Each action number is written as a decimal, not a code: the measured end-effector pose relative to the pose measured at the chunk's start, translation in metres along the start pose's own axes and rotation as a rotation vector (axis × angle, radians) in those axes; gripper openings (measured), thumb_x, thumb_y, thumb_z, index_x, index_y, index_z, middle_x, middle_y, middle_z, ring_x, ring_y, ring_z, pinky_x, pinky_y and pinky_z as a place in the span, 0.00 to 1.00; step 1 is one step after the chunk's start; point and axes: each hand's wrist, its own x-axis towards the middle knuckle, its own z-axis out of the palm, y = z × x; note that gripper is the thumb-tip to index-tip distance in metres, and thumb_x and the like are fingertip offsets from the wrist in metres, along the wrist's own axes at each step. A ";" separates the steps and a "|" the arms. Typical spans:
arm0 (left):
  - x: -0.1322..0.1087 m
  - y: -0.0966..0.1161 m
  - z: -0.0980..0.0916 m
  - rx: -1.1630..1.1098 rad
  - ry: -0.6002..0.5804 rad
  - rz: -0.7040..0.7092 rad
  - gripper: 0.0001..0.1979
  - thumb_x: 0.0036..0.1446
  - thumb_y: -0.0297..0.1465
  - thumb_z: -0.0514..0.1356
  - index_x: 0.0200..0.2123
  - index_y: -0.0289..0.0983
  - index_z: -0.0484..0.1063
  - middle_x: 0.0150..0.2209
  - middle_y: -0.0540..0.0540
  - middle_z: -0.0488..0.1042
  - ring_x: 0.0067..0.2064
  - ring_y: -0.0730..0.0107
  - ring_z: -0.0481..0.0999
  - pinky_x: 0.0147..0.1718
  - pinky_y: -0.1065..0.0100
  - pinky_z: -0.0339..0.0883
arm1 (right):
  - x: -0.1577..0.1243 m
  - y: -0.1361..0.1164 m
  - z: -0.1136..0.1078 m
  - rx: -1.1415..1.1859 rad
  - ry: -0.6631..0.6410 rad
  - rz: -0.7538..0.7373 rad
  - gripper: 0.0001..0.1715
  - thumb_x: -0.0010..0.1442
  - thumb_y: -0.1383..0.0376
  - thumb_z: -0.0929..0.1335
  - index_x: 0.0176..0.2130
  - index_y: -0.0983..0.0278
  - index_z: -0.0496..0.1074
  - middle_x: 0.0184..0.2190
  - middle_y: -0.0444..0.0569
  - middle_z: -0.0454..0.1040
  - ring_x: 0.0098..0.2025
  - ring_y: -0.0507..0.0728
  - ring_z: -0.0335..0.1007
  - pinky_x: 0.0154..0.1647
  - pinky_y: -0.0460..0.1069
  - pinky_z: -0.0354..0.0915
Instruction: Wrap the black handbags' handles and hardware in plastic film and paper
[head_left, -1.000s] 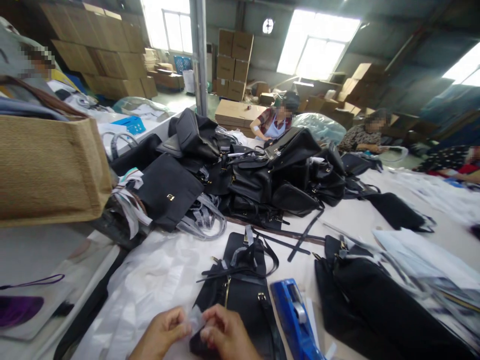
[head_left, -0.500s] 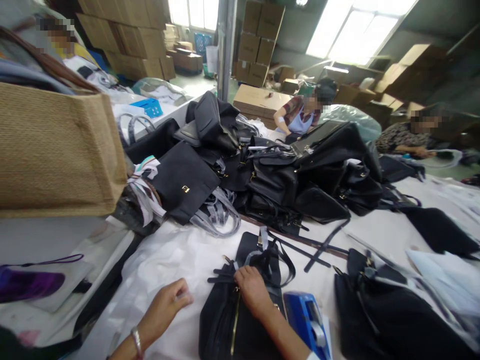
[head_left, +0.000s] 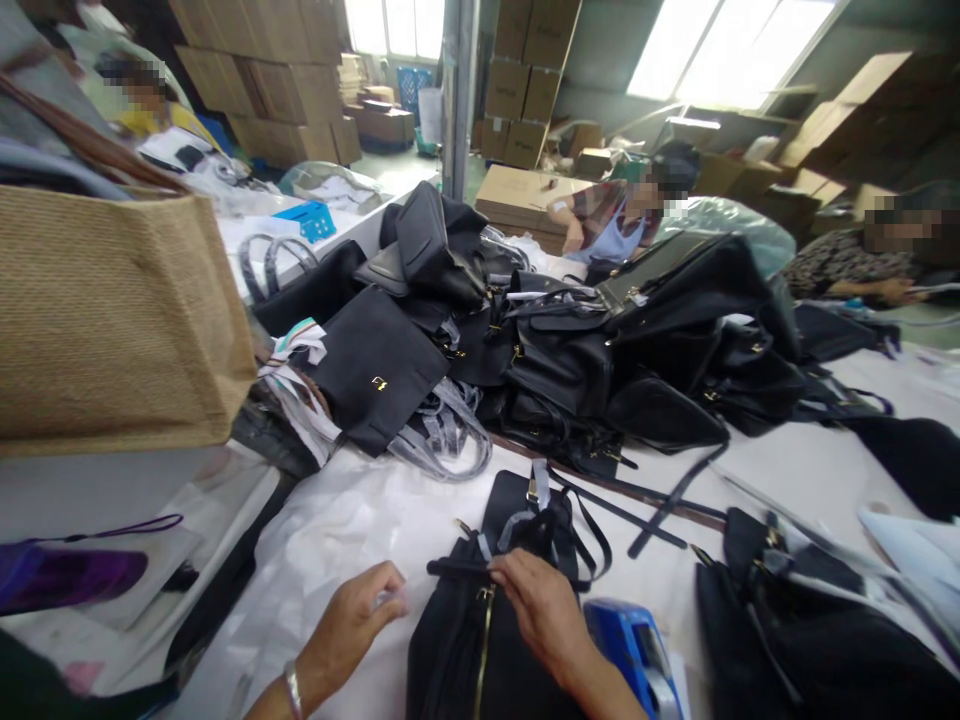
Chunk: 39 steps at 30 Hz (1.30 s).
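Note:
A black backpack point(head_left: 450, 640) with a gold zipper lies in front of me, its flap and handle pointing away. My right hand point(head_left: 544, 610) rests over its top, fingers closed on a short black strap point(head_left: 457, 569) that sticks out to the left. Left of the bag, my left hand point(head_left: 356, 625) hovers over thin white wrapping point(head_left: 330, 530). Its thumb and fingers are curled together, and whatever may be between them is too small to make out. A blue tape dispenser point(head_left: 626, 640) stands just right of the backpack, partly behind my right forearm.
Black bags point(head_left: 570, 350) are heaped across the table's far side. Another black bag point(head_left: 817, 620) lies at the right. A woven tan bag point(head_left: 120, 320) stands high at the left, above a purple pouch point(head_left: 82, 580). Several people work beyond the heap, near stacked cartons point(head_left: 262, 90).
The view has shifted, so most things sit slightly further right. My right hand keeps its place at the strap, its fingers straighter now. The short straps lie closer together. My left hand stays beside the bag.

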 end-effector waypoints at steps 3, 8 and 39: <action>-0.001 0.009 0.004 -0.003 -0.014 0.037 0.06 0.57 0.35 0.57 0.30 0.39 0.66 0.30 0.52 0.70 0.35 0.68 0.70 0.37 0.70 0.60 | -0.005 -0.008 -0.012 -0.007 -0.020 -0.011 0.11 0.66 0.67 0.58 0.42 0.59 0.68 0.33 0.46 0.70 0.35 0.53 0.67 0.37 0.46 0.59; 0.000 0.014 0.005 -0.011 -0.010 0.017 0.07 0.57 0.35 0.57 0.30 0.39 0.67 0.29 0.52 0.70 0.34 0.67 0.71 0.37 0.70 0.60 | -0.017 -0.005 -0.023 -0.012 -0.047 -0.011 0.11 0.66 0.67 0.59 0.43 0.58 0.68 0.33 0.45 0.69 0.36 0.53 0.66 0.37 0.47 0.59; -0.014 0.044 0.008 -0.233 -0.096 0.070 0.09 0.56 0.36 0.58 0.28 0.37 0.73 0.30 0.48 0.76 0.36 0.65 0.73 0.39 0.69 0.63 | -0.050 -0.028 -0.049 -0.026 0.051 -0.015 0.11 0.66 0.67 0.59 0.43 0.57 0.68 0.33 0.46 0.70 0.36 0.54 0.67 0.37 0.47 0.61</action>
